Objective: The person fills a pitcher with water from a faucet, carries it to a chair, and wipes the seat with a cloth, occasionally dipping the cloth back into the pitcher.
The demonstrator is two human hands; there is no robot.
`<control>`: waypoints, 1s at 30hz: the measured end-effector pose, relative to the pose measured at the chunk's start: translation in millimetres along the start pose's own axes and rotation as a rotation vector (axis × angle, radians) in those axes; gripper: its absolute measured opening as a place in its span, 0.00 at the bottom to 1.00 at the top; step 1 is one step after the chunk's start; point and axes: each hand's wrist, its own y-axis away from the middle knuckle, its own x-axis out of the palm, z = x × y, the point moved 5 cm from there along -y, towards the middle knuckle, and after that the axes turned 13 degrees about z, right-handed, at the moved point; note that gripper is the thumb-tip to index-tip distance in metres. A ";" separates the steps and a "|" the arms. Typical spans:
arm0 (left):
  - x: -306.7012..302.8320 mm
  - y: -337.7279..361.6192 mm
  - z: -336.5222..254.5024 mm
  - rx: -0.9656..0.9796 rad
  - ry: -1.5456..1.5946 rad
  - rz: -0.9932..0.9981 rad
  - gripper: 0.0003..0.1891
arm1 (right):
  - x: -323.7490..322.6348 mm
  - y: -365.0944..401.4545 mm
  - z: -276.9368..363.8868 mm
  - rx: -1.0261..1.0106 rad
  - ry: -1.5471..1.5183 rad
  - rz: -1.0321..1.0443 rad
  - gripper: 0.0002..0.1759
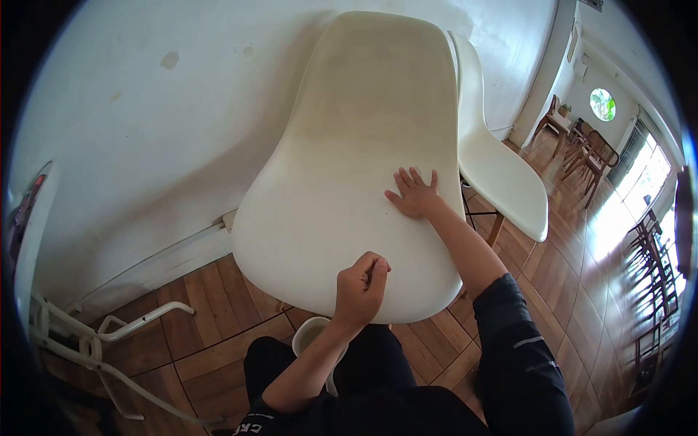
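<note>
A white moulded chair (331, 185) stands in front of me, its back toward the wall and its seat facing up at me. My right hand (414, 196) lies on the right side of the seat, fingers spread. Over the front of the seat, my left hand (360, 291) is closed in a fist, thumb on top; I cannot tell what is inside it, if anything. Below my left wrist, a white container (310, 333) sits between my legs, partly hidden by my forearm.
A second white chair (502, 174) stands close on the right. At the left are white metal legs (145, 320) of another piece of furniture. The white wall (182, 109) rises behind. Wooden chairs (592, 156) and a table stand farther off on the wood-patterned floor (549, 240).
</note>
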 end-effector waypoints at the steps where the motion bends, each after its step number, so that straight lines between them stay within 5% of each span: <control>1: 0.4 -0.5 2.5 0.002 0.004 -0.001 0.12 | 0.5 2.9 1.2 0.002 0.004 0.000 0.41; 10: -3.3 -6.6 0.3 0.061 0.024 -0.029 0.12 | 19.6 106.0 17.0 -0.119 -0.073 0.054 0.42; 14: -0.4 -3.3 -3.3 0.080 0.001 -0.034 0.12 | 29.9 195.3 28.7 -0.286 -0.048 -0.074 0.44; 17: 0.8 -2.3 -3.6 0.085 -0.027 -0.034 0.12 | 37.1 230.0 40.2 -0.211 0.150 -0.167 0.45; 30: -1.9 0.5 -4.6 0.108 -0.005 -0.010 0.12 | 2.7 43.9 6.5 0.101 0.048 0.061 0.44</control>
